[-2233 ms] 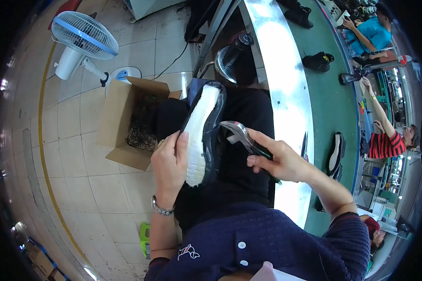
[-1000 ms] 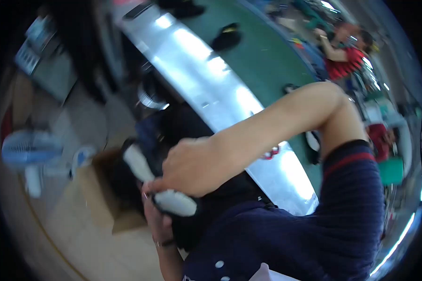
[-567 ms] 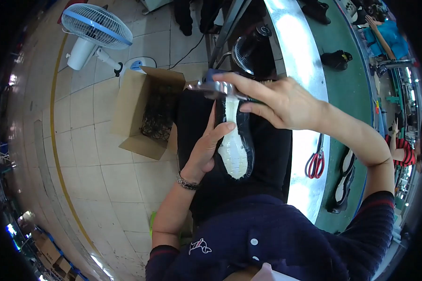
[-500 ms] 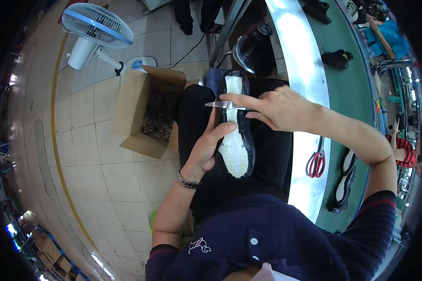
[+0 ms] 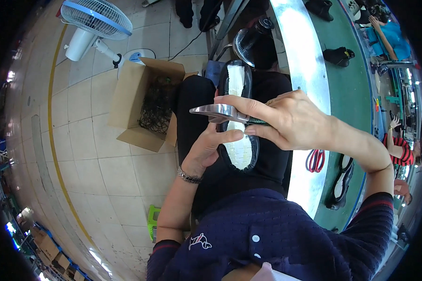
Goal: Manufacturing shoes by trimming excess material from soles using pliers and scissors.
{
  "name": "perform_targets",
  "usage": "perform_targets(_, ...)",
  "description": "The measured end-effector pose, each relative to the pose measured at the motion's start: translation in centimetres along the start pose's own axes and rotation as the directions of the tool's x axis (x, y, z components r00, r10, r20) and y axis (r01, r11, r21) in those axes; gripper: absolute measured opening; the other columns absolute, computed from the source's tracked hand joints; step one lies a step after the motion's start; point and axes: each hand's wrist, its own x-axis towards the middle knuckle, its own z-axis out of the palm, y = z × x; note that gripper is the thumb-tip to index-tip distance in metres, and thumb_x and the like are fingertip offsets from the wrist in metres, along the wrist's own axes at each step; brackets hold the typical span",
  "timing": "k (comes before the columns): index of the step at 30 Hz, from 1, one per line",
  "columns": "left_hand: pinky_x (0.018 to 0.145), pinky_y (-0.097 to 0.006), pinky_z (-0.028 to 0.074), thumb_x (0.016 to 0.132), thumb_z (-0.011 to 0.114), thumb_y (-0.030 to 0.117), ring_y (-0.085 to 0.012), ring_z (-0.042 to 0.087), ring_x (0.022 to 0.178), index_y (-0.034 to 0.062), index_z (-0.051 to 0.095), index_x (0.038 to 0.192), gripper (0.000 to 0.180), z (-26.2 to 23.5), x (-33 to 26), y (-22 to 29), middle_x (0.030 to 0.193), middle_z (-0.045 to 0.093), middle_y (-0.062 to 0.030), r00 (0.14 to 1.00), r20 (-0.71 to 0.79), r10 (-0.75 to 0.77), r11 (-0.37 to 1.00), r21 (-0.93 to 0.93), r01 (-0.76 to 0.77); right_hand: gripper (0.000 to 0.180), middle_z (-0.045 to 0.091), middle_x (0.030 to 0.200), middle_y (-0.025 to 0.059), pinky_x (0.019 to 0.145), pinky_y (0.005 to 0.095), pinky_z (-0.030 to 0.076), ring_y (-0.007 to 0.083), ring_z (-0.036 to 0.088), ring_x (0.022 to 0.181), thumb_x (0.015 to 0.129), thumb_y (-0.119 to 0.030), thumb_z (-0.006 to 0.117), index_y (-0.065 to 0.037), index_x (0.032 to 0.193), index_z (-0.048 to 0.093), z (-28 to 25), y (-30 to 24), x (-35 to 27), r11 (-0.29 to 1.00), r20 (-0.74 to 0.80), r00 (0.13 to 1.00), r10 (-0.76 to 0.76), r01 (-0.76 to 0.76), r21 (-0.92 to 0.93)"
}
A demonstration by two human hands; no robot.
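Note:
A black shoe upper (image 5: 254,152) rests sole side up across my lap, toe end away from me, its white insole (image 5: 240,157) facing up. My left hand (image 5: 205,146) grips it from the left, thumb pressed onto the insole and the other fingers mostly hidden under the shoe's edge. Across the middle of the shoe, my right hand (image 5: 293,121) is closed around shiny metal pincers (image 5: 220,110) with a dark handle. Their pointed end juts out left past the shoe; whether the jaws pinch anything cannot be seen.
Left of my knees stands an open cardboard box (image 5: 126,96) holding a dark tangle. A fan (image 5: 96,21) stands beyond it. Red-handled scissors (image 5: 315,160) lie on the metal ledge (image 5: 305,61) at right. The green conveyor (image 5: 335,86) carries several black shoes (image 5: 338,56).
The pincers have tilted and come nearer, showing a wider head that juts further left. My right hand has moved slightly toward me. The shoe has shifted a little.

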Motion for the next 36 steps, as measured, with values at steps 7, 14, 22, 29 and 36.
perform_targets(7, 0.114, -0.042, 0.029, 0.099, 0.047, 0.048, -0.0249, 0.03, 0.142, 0.0257, -0.002, 0.156, 0.078, 1.3, -0.6, -2.7, 0.157, 0.023, -0.0085, 0.961, 0.089, 0.262, 0.879, -0.433, -0.199, 0.061, 0.065, 0.066, 0.0154, 0.049, 0.035, 0.052, 0.0295, 0.065, 0.053, 0.09, -0.012, 0.06, -0.029, 0.145, 0.04, -0.6, -0.1, -2.1, 0.981, 0.315, 0.93, 0.19, -0.195, -0.017)
perform_targets(14, 0.115, -0.043, 0.028, 0.103, 0.036, 0.043, -0.0248, 0.03, 0.142, 0.0257, 0.0, 0.156, 0.066, 2.6, -1.2, -3.4, 0.158, 0.021, -0.0073, 0.959, 0.033, 0.282, 0.902, -0.349, -0.253, 0.074, 0.065, 0.097, 0.0196, 0.063, 0.0264, 0.057, 0.0247, 0.068, 0.087, 0.087, 0.0, 0.052, -0.043, 0.146, 0.036, 1.1, -2.5, -3.4, 0.905, 0.172, 0.985, -0.015, 0.086, -0.416)
perform_targets(22, 0.112, -0.038, 0.032, 0.105, 0.037, 0.024, -0.0227, 0.039, 0.136, 0.0136, 0.011, 0.155, 0.058, 4.1, -0.8, -3.2, 0.152, 0.033, -0.0104, 0.905, -0.175, 0.387, 0.916, -0.041, -0.4, 0.063, 0.064, 0.063, 0.0101, 0.045, 0.0311, 0.051, 0.024, 0.068, 0.061, 0.086, -0.001, 0.056, -0.032, 0.14, 0.05, -2.0, 0.4, -1.0, 0.98, 0.321, 0.941, -0.106, 0.154, -0.127)
perform_targets(29, 0.105, -0.033, 0.04, 0.094, 0.056, 0.001, -0.0173, 0.044, 0.127, 0.0206, -0.004, 0.156, 0.089, 3.1, -1.1, -3.5, 0.143, 0.037, -0.0091, 0.951, -0.119, 0.284, 0.959, 0.018, -0.284, 0.074, 0.056, 0.05, 0.0066, 0.038, 0.031, 0.045, 0.0191, 0.058, 0.04, 0.083, -0.006, 0.057, -0.024, 0.15, 0.034, 0.5, -1.3, -0.4, 0.968, 0.205, 0.978, 0.043, 0.011, -0.252)
perform_targets(36, 0.106, -0.035, 0.04, 0.073, 0.075, -0.01, -0.0184, 0.04, 0.131, 0.0228, -0.01, 0.155, 0.122, 1.8, -1.4, -4.3, 0.148, 0.031, -0.0081, 0.98, -0.02, 0.199, 0.974, 0.113, -0.195, 0.077, 0.053, 0.051, 0.0059, 0.034, 0.0278, 0.04, 0.014, 0.053, 0.038, 0.085, -0.006, 0.053, -0.025, 0.154, 0.024, 1.9, -2.7, -2.2, 0.98, 0.013, 0.995, -0.1, 0.101, -0.171)
